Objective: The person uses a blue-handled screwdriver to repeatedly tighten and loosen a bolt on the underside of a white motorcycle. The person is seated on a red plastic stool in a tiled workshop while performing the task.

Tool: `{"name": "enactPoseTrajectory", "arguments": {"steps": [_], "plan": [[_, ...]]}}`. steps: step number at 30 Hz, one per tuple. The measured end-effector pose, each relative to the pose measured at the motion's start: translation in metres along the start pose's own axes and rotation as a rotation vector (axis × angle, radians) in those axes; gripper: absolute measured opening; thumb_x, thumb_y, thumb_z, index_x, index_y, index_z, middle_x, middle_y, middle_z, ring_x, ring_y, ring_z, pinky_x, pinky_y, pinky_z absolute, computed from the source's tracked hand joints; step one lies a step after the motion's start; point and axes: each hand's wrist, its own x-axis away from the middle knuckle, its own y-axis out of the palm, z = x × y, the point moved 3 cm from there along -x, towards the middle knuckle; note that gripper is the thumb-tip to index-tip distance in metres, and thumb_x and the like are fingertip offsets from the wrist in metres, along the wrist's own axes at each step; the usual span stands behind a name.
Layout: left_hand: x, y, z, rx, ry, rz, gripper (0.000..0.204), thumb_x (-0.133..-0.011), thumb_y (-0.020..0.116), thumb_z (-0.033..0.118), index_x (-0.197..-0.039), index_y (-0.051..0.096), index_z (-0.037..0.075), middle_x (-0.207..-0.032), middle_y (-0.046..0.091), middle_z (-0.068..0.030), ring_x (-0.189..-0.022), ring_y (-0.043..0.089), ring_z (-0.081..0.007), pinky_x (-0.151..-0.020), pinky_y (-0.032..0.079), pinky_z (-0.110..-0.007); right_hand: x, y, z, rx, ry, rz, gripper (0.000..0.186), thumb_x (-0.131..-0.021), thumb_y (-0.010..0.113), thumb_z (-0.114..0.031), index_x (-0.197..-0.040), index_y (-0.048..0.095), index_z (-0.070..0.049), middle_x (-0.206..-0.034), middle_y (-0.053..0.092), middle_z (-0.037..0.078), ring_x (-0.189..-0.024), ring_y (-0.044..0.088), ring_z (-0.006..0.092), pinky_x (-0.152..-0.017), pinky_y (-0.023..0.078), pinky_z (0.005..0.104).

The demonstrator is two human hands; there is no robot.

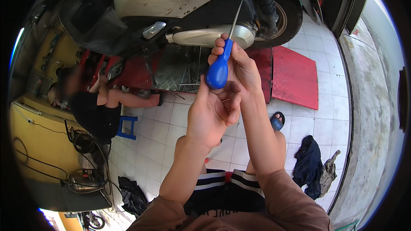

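Observation:
A screwdriver (217,73) with a blue bulb-shaped handle and a long metal shaft points up and away from me. My right hand (245,66) grips the narrow neck of the handle between thumb and fingers. At the butt end, my left hand (209,113) lies with its thumb against the bulb and its other fingers curled below. The shaft's tip overlaps the dark underside of a scooter (167,0), near its rear shock absorber (266,4); whether it touches anything cannot be made out. Below the white body panel is a silver engine cover (199,37).
The scooter's rear wheel (295,19) is above a red lift platform (295,77) with a metal tread plate (171,70). At left another person (96,107) sits by a blue stool (127,127). Dark cloth (308,164) lies on the tiled floor at right; cables and an air compressor (85,179) stand lower left.

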Motion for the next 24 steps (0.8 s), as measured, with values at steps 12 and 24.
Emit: {"name": "enactPoseTrajectory", "arguments": {"steps": [12, 24], "plan": [[0.015, -0.002, 0.046, -1.397, 1.013, 0.523, 0.020, -0.076, 0.075, -0.002, -0.094, 0.065, -0.002, -0.085, 0.065, -0.0093, -0.076, 0.066, -0.0181, -0.066, 0.053, -0.028, 0.013, 0.022, 0.006, 0.576, 0.153, 0.238, 0.036, -0.098, 0.055, -0.028, -0.111, 0.057, 0.006, -0.099, 0.067, 0.017, -0.086, 0.068, 0.0229, -0.077, 0.058, 0.0322], [0.008, 0.015, 0.004, -1.055, 0.863, 0.321, 0.024, -0.088, 0.068, 0.006, -0.100, 0.054, -0.009, -0.092, 0.063, -0.0123, -0.070, 0.064, -0.0118, -0.062, 0.054, -0.023, 0.021, 0.040, 0.000, 0.121, 0.157, 0.031, 0.036, -0.098, 0.051, -0.028, -0.117, 0.048, 0.002, -0.104, 0.062, 0.018, -0.114, 0.055, 0.0346, -0.088, 0.053, 0.0441]]}}
